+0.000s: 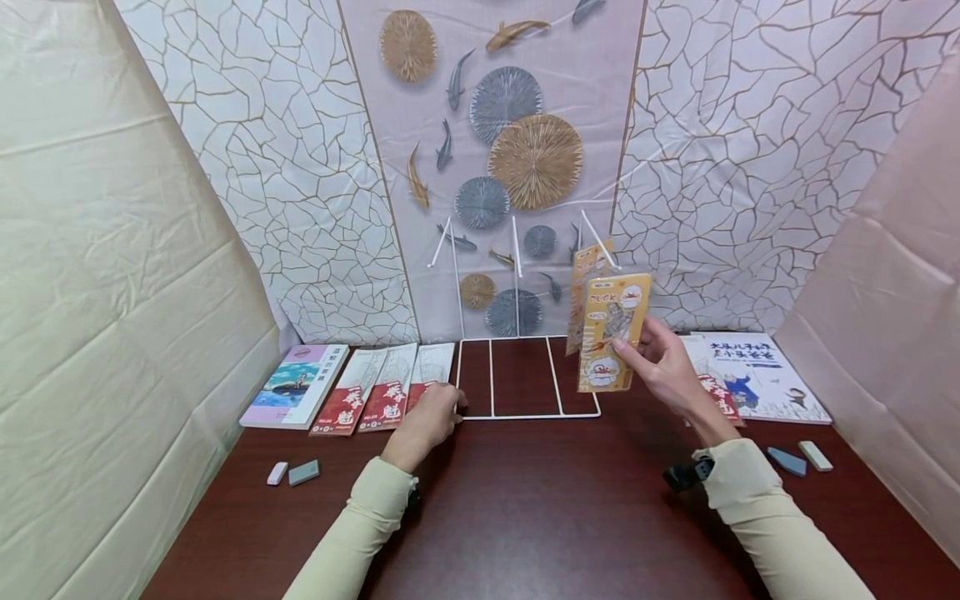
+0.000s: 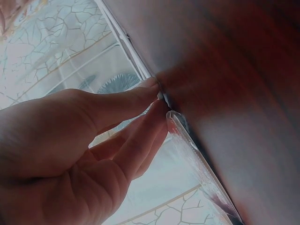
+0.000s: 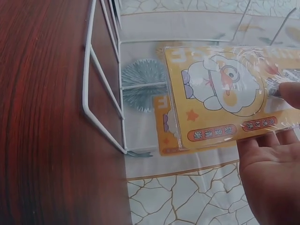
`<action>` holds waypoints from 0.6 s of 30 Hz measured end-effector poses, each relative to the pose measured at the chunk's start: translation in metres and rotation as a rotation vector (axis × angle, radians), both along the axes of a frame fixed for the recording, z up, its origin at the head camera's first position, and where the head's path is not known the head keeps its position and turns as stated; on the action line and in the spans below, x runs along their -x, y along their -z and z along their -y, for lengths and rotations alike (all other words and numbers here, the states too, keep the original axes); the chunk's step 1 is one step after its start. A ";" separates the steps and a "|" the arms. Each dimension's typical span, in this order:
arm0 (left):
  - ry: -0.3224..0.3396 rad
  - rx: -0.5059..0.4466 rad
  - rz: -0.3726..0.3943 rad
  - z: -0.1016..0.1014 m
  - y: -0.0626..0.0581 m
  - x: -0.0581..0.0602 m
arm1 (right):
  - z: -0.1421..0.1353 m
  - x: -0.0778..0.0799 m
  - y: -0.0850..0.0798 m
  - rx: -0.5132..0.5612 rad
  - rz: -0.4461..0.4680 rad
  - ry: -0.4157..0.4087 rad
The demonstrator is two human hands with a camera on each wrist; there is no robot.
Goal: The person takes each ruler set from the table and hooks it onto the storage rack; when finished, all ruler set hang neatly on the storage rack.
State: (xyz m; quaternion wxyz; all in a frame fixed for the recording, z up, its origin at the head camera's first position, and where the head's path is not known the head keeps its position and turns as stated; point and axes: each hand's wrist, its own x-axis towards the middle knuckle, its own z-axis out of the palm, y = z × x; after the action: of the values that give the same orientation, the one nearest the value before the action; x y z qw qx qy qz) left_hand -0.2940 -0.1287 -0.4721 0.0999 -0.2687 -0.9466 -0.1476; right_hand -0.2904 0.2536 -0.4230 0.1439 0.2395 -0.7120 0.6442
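My right hand (image 1: 666, 367) pinches a flat yellow stationery packet (image 1: 628, 333) in clear wrap, printed with a duck, thumb on its front and fingers behind. Its top edge is by the tip of the right prong of a white wire rack (image 1: 525, 416); I cannot tell whether it touches. Behind it, a similar packet (image 1: 577, 308) hangs from that prong. My left hand (image 1: 431, 417) pinches the rack's base at the front left corner, thumb and fingers meeting on the wire. In the right wrist view the duck packet (image 3: 220, 93) covers part of the other packet (image 3: 164, 136).
Left of the rack lie red-and-white packets (image 1: 386, 387) and a book (image 1: 296, 383). A white book (image 1: 765, 379) overlaps another red-and-white packet (image 1: 722, 400) at right. Small erasers lie at left (image 1: 303, 472) and right (image 1: 787, 461). A patterned cloth (image 1: 480, 125) hangs behind.
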 end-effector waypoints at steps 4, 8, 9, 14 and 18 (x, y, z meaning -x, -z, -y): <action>-0.011 0.007 0.009 0.001 -0.001 0.001 | 0.002 0.001 -0.002 -0.013 0.008 0.007; -0.015 0.009 0.014 0.002 -0.001 0.002 | 0.004 0.004 0.001 -0.019 0.016 0.026; -0.013 0.006 0.014 0.002 -0.001 0.002 | 0.005 0.005 0.002 -0.021 0.017 0.032; -0.007 -0.001 0.023 0.002 -0.001 0.002 | 0.007 0.012 0.005 -0.037 0.018 0.050; -0.010 0.007 0.020 0.001 -0.001 0.001 | 0.008 0.022 0.006 -0.045 0.026 0.066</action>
State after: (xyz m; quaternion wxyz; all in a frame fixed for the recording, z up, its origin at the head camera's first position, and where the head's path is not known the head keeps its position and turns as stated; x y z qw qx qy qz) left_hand -0.2949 -0.1299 -0.4713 0.0900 -0.2628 -0.9494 -0.1463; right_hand -0.3124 0.2454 -0.4285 0.1501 0.2106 -0.7357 0.6260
